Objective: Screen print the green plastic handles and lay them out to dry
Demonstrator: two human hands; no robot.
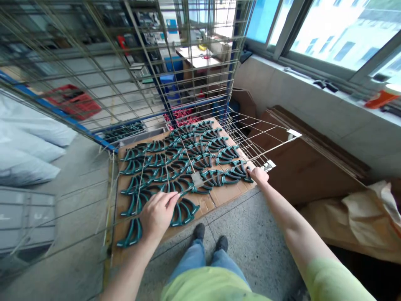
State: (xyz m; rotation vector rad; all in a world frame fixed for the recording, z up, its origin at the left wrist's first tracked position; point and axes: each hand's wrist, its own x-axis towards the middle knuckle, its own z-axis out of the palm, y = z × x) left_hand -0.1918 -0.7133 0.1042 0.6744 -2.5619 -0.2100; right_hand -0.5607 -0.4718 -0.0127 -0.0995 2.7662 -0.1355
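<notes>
Many green-and-black pliers with curved handles lie in rows on a flat cardboard sheet in front of me. My left hand is over the near part of the sheet, thumb and fingers pinched on the end of green pliers. At the sheet's right edge, my right hand has its fingers closed round the dark handle end of another pair of pliers. Below my left hand, more pliers rest near the front edge.
A wire mesh cage wall with a blue frame rises behind the sheet. Thin wires and white clips cross over at the right. A red crate, white sacks and a grey bin stand left. Stacked cardboard leans right.
</notes>
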